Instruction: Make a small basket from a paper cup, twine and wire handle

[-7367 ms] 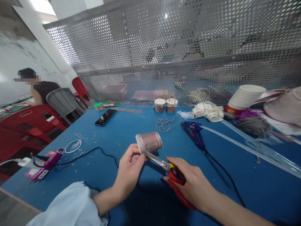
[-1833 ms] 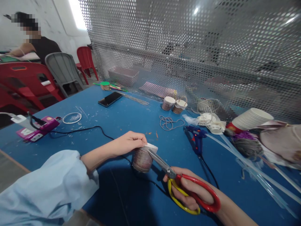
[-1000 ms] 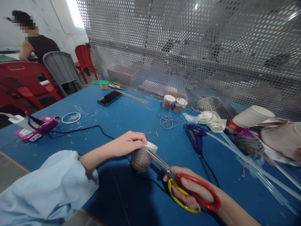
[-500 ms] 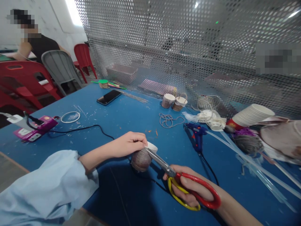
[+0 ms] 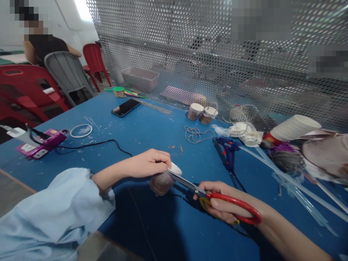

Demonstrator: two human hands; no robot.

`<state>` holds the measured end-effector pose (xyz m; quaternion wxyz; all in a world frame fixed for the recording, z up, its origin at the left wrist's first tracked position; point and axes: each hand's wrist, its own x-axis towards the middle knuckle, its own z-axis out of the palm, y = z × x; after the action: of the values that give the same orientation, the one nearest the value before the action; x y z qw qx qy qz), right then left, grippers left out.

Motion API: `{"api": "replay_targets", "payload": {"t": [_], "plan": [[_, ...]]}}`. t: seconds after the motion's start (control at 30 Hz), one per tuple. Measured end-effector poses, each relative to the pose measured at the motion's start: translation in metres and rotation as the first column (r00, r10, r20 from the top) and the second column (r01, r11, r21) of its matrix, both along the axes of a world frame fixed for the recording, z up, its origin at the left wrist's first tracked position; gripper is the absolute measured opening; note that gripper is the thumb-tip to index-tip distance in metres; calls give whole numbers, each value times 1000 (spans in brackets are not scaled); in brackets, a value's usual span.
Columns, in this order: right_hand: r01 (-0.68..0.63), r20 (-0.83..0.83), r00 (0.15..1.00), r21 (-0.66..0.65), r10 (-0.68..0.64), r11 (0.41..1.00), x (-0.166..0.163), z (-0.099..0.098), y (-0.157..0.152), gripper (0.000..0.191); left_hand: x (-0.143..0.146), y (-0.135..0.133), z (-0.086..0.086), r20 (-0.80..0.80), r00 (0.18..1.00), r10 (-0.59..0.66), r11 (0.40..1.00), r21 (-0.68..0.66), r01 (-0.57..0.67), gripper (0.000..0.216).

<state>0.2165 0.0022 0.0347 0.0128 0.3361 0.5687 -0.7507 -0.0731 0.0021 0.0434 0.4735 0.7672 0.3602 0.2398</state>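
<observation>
My left hand (image 5: 150, 163) is closed on a small paper cup (image 5: 162, 183) wrapped in grey-brown yarn. The cup lies tilted, its white rim up and to the right, and the fingertips pinch near that rim. In my right hand (image 5: 221, 206) is a pair of scissors (image 5: 233, 203) with one red and one yellow handle. Its blades look nearly closed, and their tips reach the cup's rim beside my left fingertips. Whether they touch a thread there is too small to tell.
A blue glue gun (image 5: 228, 148) lies right of centre. Behind are grey cord (image 5: 197, 135) and two wrapped cups (image 5: 195, 111). A phone (image 5: 125, 107), purple power strip (image 5: 43, 143), stacked paper cups (image 5: 296, 128) and clear glue sticks (image 5: 301, 201) surround the work. A metal mesh (image 5: 163, 54) borders the table.
My right hand has moved slightly up and right, and the scissors have turned so that the yellow handle is mostly hidden. The cup has tilted a little more under my left hand.
</observation>
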Motion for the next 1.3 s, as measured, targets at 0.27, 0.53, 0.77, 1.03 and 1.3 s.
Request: {"api": "replay_targets", "payload": {"t": [0.27, 0.53, 0.77, 1.03, 1.3], "plan": [[-47, 3, 999, 2, 47, 999, 1, 8, 1, 56, -1, -2, 2, 10, 998, -64, 997, 52, 63, 20], [-66, 79, 995, -16, 67, 998, -1, 16, 5, 64, -2, -3, 5, 21, 994, -107, 993, 46, 105, 17], [-119, 52, 991, -51, 122, 992, -4, 23, 7, 63, -3, -6, 9, -17, 988, -153, 982, 108, 154, 19], [-145, 57, 988, -34, 147, 989, -4, 21, 10, 53, -3, -7, 12, -51, 979, -196, 969, 141, 201, 18], [-188, 108, 977, 10, 186, 982, -5, 25, 12, 52, -3, -10, 13, -82, 976, -203, 965, 152, 213, 19]]}}
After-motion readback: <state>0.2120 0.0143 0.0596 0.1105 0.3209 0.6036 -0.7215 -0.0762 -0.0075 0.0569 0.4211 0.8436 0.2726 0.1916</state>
